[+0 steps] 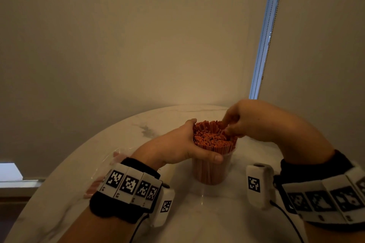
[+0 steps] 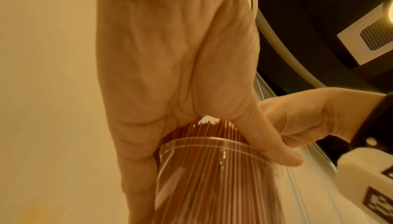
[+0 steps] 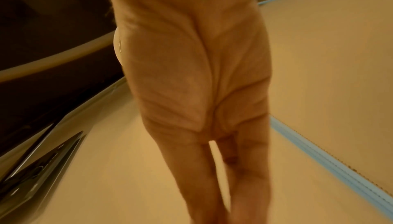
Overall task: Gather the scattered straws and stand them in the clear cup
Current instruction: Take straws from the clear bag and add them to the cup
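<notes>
The straws stand upright in the clear cup, directly below the right hand, whose fingers dip into their tops, maybe pinching some. The left hand grips the bundle above the rim.

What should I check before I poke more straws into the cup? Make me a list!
1. Clear cup stands upright on the table: ok.
2. Left hand grips the straws just above the rim: ok.
3. Straws stand upright and packed: ok.
4. Room for more straws: cannot tell, looks very full.
5. Right hand fingertips sit among the straw tops; holding a straw: cannot tell.
6. Loose straws by the left wrist, on the plastic wrapper: not ok, not yet gathered.
</notes>
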Demonstrator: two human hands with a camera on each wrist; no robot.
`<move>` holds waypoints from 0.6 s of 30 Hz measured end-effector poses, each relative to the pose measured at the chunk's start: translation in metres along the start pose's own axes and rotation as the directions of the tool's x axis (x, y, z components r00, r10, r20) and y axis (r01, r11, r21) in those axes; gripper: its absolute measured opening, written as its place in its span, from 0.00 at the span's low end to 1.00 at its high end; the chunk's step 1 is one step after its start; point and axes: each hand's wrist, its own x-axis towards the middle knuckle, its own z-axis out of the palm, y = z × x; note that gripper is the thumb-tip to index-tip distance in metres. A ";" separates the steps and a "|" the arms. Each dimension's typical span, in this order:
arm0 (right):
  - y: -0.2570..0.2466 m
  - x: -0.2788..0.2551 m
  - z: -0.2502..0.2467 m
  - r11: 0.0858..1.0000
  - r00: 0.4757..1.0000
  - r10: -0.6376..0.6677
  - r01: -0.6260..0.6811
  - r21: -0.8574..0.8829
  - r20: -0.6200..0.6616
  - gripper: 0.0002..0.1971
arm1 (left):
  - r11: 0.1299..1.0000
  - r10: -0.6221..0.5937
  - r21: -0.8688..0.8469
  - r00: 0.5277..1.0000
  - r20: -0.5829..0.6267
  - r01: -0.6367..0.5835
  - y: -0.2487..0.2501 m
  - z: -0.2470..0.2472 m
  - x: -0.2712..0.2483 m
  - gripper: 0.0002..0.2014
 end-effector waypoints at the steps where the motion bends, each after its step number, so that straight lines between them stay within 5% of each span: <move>1: -0.004 0.001 0.003 0.998 1.000 -0.023 0.024 0.052 -0.008 0.03 | 1.000 -0.001 0.010 1.000 -0.006 0.001 0.001 0.000 0.000 0.70; 4: -0.015 0.008 0.012 0.985 0.992 -0.046 0.064 0.159 -0.114 0.05 | 1.000 -0.001 0.020 1.000 -0.009 0.001 0.001 0.000 -0.001 0.72; 7: -0.018 0.012 0.016 0.998 0.983 -0.047 0.054 0.034 -0.176 0.04 | 1.000 0.005 0.016 1.000 -0.014 -0.005 0.001 0.000 -0.001 0.71; 10: -0.016 0.008 0.011 0.999 0.991 -0.053 0.051 -0.017 -0.121 0.07 | 1.000 0.016 0.010 1.000 -0.017 -0.016 0.001 0.000 -0.002 0.70; 14: -0.011 -0.002 0.004 0.987 0.982 -0.123 0.105 0.126 0.142 0.22 | 1.000 0.024 -0.018 1.000 -0.004 -0.024 0.002 0.000 -0.002 0.66; 18: -0.019 0.007 0.014 0.996 0.996 -0.090 0.090 0.029 -0.002 0.14 | 1.000 0.008 0.008 1.000 -0.023 -0.007 0.004 0.001 -0.003 0.67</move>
